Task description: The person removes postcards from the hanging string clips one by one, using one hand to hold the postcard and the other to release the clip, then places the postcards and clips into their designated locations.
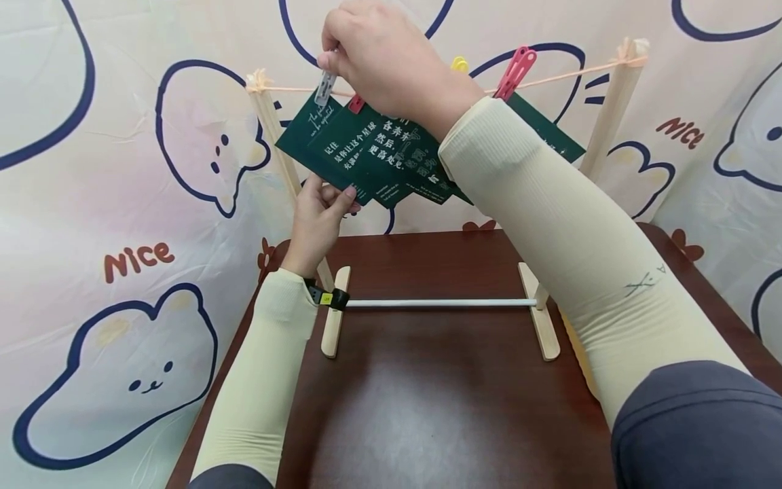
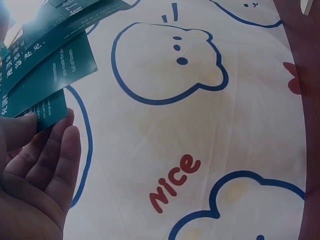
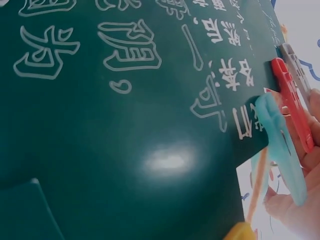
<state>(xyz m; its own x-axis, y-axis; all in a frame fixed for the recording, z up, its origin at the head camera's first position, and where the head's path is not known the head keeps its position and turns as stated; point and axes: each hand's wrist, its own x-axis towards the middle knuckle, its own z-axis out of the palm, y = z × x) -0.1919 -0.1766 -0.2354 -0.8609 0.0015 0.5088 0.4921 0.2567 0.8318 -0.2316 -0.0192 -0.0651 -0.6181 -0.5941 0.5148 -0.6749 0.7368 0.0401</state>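
My right hand (image 1: 391, 64) pinches a pale grey clothespin (image 1: 325, 88) at the upper corner of the leftmost dark green card (image 1: 299, 139), by the string (image 1: 552, 81). Below, my left hand (image 1: 316, 227) holds that card's lower corner between thumb and fingers; the left wrist view shows the thumb on the card (image 2: 52, 115). Several overlapping green cards with white writing hang along the string. A red clothespin (image 3: 292, 105) and a light blue clothespin (image 3: 282, 145) sit beside the grey one in the right wrist view. My right forearm hides part of the row.
The string runs between two wooden posts (image 1: 611, 119) on flat wooden feet (image 1: 334, 319), joined low down by a white rod (image 1: 440, 303). Farther right on the string are a yellow clothespin (image 1: 459, 64) and a pink clothespin (image 1: 515, 73). The brown table (image 1: 421, 394) meets a printed cloth backdrop (image 1: 201, 265).
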